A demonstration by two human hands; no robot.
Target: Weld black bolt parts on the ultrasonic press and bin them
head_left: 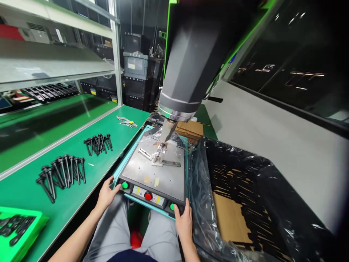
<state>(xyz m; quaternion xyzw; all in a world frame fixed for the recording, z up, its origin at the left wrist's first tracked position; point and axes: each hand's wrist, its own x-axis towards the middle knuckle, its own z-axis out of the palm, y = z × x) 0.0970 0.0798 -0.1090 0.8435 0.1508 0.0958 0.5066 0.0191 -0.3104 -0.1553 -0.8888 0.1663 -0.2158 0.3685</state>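
Observation:
I sit in front of a press machine (191,62) whose grey head hangs over a metal base plate (160,174). A small part sits in the fixture (160,153) under the horn. My left hand (107,194) rests at the front left corner of the base, fingers apart, thumb beside the left green button (125,185). My right hand (184,220) rests at the front right corner, thumb by the right green button (172,206). Between them is a red button (148,196). Neither hand holds anything.
On the green bench (81,182) to the left lie two rows of black pin-like parts (61,173) (98,143), a green tray (19,229) of parts and some metal tools (127,122). A cardboard box lined with black plastic (245,203) stands at the right.

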